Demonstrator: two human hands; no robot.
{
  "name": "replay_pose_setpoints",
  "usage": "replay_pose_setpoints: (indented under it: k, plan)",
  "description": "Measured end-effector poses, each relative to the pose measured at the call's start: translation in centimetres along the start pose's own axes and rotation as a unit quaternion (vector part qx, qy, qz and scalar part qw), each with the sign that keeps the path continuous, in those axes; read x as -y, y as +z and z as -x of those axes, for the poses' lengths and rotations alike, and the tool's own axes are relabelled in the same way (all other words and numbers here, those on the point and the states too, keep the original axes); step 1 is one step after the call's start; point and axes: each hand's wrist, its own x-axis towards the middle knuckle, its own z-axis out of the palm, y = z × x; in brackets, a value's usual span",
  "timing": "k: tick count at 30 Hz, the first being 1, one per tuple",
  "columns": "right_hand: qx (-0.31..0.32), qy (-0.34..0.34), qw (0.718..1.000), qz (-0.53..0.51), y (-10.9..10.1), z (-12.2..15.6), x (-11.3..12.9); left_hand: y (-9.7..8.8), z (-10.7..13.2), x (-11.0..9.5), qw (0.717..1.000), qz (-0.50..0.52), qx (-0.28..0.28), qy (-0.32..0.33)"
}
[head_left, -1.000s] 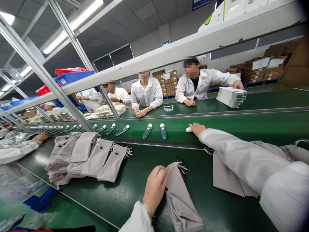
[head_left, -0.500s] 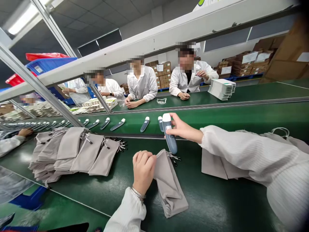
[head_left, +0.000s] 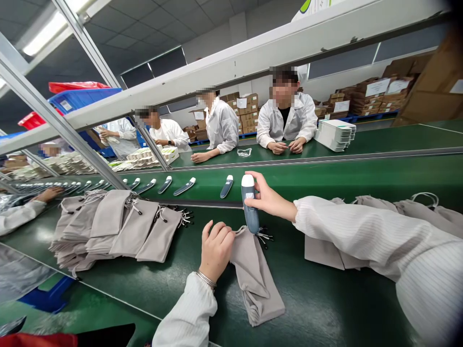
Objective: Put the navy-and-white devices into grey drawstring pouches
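Note:
My right hand [head_left: 269,196] grips a handheld device [head_left: 250,207], dark blue-grey with a white rounded cap and a small label. It is held nearly upright, its lower end over the mouth of a grey drawstring pouch [head_left: 258,284]. The pouch lies on the green work surface, its top towards the device, with cord ends [head_left: 265,236] showing at the right of its mouth. My left hand [head_left: 216,250] has its fingers curled at the left edge of the pouch's mouth, closed on the cloth. The fingertips are partly hidden.
Stacked grey pouches [head_left: 119,226] lie at the left, and more [head_left: 323,251] lie under my right arm. Several like devices [head_left: 226,186] rest along the green belt [head_left: 361,173] behind. Across it sit co-workers in white coats [head_left: 287,120], beside stacked white boxes [head_left: 336,135]. A metal post [head_left: 72,130] slants at left.
The held device has come slightly down and left over the pouch mouth. Devices on the belt appear further right. The co-worker opposite has lowered a raised hand; another has turned sideways.

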Motion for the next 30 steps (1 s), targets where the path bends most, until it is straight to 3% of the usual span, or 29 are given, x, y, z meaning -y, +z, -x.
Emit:
replay_pose_setpoints:
  k: [5, 7, 10, 12, 16, 23, 27, 30]
  plan:
    - [-0.027, -0.033, 0.998, -0.053, 1.0, -0.4, 0.1, -0.9, -0.8, 0.0, 0.985, 0.157, 0.054, -0.047]
    - [-0.04, -0.041, 0.996, -0.066, 1.3, -0.6, 0.3, -1.5, -1.3, -0.3, 0.956, 0.264, 0.079, -0.098]
    - [-0.046, -0.056, 0.995, -0.073, 1.8, -0.5, 0.6, -2.4, -2.2, -1.0, 0.894, 0.4, 0.072, -0.187]
    - [-0.041, -0.073, 0.994, -0.066, 2.0, -0.4, 0.7, -2.8, -2.7, -1.5, 0.864, 0.443, 0.06, -0.231]
    - [-0.025, -0.09, 0.995, -0.034, 2.0, -0.1, 1.2, -3.1, -3.9, -2.1, 0.831, 0.481, 0.037, -0.277]
    - [0.131, -0.072, 0.975, 0.163, 1.3, 1.9, 3.7, -2.9, -5.8, -2.5, 0.778, 0.503, -0.131, -0.353]
    - [0.176, -0.015, 0.94, 0.293, 0.3, 3.7, 4.6, -3.5, -5.7, -2.3, 0.774, 0.509, -0.097, -0.363]
    - [0.247, -0.024, 0.891, 0.38, -1.7, 5.5, 5.6, -4.9, -5.2, -1.7, 0.723, 0.545, -0.108, -0.411]
